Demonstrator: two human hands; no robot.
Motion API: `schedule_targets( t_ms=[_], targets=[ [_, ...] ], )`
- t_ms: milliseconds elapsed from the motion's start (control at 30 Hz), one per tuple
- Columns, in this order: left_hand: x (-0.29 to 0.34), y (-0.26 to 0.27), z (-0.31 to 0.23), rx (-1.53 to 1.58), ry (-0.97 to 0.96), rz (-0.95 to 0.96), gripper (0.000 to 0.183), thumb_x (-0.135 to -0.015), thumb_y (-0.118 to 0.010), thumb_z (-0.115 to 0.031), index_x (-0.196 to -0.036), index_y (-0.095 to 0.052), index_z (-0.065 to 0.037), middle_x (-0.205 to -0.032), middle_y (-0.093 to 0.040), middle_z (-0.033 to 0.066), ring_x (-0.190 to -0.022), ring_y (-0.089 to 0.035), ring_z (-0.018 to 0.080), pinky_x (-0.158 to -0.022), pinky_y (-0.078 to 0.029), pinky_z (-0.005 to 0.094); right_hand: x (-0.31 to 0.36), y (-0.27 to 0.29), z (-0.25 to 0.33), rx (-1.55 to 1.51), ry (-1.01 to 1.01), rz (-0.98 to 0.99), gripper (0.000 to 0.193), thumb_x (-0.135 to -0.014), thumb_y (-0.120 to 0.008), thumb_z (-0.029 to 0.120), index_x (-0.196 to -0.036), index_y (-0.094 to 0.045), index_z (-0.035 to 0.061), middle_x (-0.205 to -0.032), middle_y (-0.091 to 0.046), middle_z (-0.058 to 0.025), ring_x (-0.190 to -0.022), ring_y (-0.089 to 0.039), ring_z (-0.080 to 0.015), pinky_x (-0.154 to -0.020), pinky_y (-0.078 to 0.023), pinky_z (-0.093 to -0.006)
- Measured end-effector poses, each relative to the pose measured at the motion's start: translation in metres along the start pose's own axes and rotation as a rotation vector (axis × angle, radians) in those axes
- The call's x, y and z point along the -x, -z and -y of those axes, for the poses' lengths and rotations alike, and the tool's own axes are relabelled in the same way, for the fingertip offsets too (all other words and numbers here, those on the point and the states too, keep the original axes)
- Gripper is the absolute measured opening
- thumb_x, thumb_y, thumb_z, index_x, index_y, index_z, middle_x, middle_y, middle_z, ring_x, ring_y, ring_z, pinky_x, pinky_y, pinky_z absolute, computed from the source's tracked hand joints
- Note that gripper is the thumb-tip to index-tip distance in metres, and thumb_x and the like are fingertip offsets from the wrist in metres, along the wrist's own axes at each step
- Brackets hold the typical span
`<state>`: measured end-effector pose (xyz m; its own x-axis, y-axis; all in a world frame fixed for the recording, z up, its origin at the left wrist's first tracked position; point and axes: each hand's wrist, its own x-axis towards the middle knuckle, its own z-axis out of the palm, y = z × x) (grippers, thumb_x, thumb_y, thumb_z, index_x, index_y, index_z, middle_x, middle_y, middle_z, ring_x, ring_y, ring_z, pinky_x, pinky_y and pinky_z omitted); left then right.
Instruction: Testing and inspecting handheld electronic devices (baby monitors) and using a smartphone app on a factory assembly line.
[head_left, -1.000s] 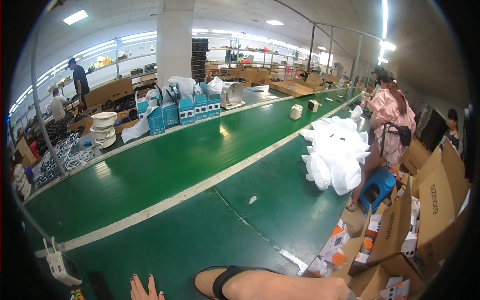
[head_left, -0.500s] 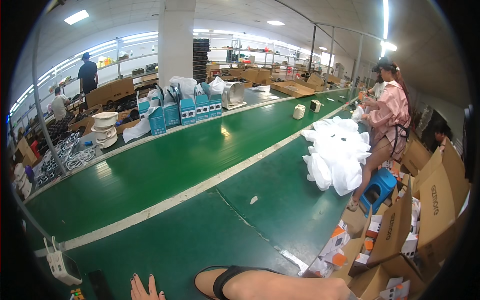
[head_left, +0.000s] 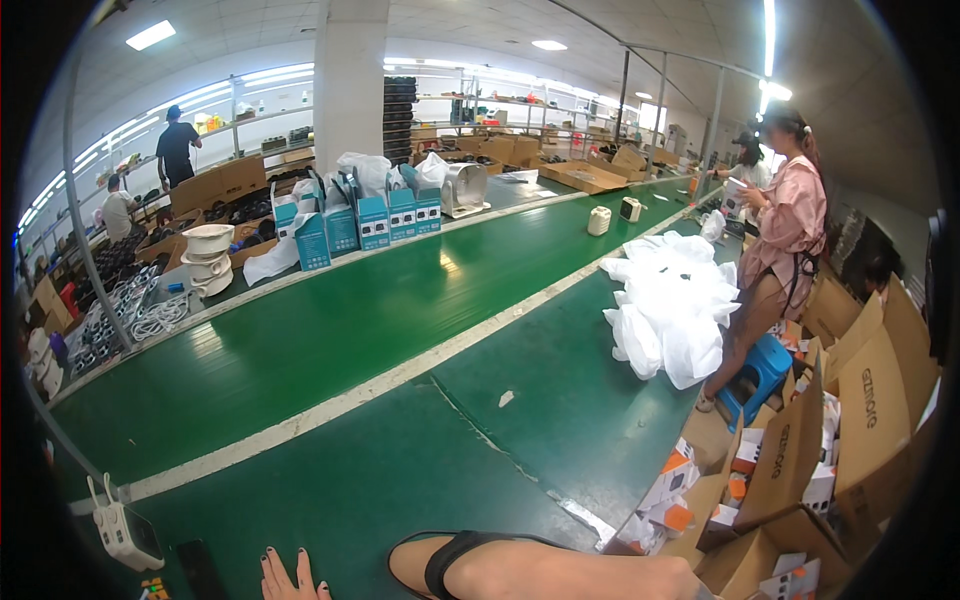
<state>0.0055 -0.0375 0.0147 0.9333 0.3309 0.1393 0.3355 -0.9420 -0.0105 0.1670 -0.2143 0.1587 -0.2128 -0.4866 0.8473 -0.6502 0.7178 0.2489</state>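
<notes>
My left hand (head_left: 291, 577), dark-nailed, shows at the lower edge. It rests flat on the green tabletop (head_left: 380, 475) with its fingers apart and nothing in them. Left of it lies a dark flat object (head_left: 200, 568), partly cut off by the frame. Further left stands a small white device (head_left: 127, 533) with a loop on top, and a small orange-and-green item (head_left: 154, 589) is below it. A bare limb with a black band (head_left: 455, 563) crosses the bottom; I cannot tell which part of the body it is. My right hand is not visible.
A green conveyor belt (head_left: 340, 300) runs beyond the tabletop and carries two small cream devices (head_left: 599, 221). White plastic bags (head_left: 670, 310) are heaped at right. Open cartons (head_left: 790, 460) with small boxes and a blue stool (head_left: 757, 376) stand beside a co-worker in pink (head_left: 795, 210).
My left hand has stayed in place. The co-worker in pink has raised their hands and now holds a small box, while a crumpled white bag lies on the table before them.
</notes>
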Motion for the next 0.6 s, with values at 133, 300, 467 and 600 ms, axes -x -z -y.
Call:
schedule_targets(
  t_ms=[133,300,467,600],
  targets=[
    [0.001,0.000,0.000,0.006,-0.006,0.004,0.048,-0.092,-0.049,-0.019,-0.136,-0.039,-0.001,-0.129,-0.041,0.0356,-0.117,-0.044,0.0469,-0.098,-0.038,0.0482,-0.003,0.001,-0.001,0.008,-0.003,0.009,0.023,-0.093,-0.047,0.019,-0.073,-0.056,0.0122,-0.066,-0.050,0.0043,-0.057,-0.051,-0.0084,-0.049,-0.037,-0.0228],
    [0.006,0.001,-0.004,0.014,-0.008,0.012,0.049,-0.092,-0.049,-0.019,-0.137,-0.038,-0.001,-0.129,-0.041,0.0357,-0.117,-0.044,0.0470,-0.098,-0.038,0.0483,-0.004,-0.005,0.001,0.018,0.005,0.001,0.023,-0.093,-0.047,0.020,-0.073,-0.056,0.0122,-0.065,-0.050,0.0044,-0.057,-0.051,-0.0082,-0.049,-0.037,-0.0227],
    [0.001,0.001,-0.009,0.011,0.001,0.039,0.050,-0.092,-0.049,-0.020,-0.138,-0.038,-0.001,-0.130,-0.040,0.0358,-0.118,-0.043,0.0471,-0.099,-0.038,0.0484,0.000,-0.001,0.010,-0.003,-0.011,-0.025,0.024,-0.093,-0.045,0.020,-0.073,-0.056,0.0122,-0.065,-0.050,0.0042,-0.056,-0.051,-0.0085,-0.049,-0.037,-0.0234],
    [0.015,-0.010,0.006,-0.011,0.033,-0.063,0.047,-0.086,-0.056,-0.019,-0.128,-0.045,0.000,-0.123,-0.046,0.0328,-0.113,-0.048,0.0446,-0.094,-0.042,0.0477,-0.005,0.007,-0.006,-0.089,0.020,-0.025,0.022,-0.090,-0.046,0.018,-0.073,-0.057,0.0107,-0.066,-0.052,0.0027,-0.056,-0.051,-0.0095,-0.049,-0.037,-0.0239]
  ],
)
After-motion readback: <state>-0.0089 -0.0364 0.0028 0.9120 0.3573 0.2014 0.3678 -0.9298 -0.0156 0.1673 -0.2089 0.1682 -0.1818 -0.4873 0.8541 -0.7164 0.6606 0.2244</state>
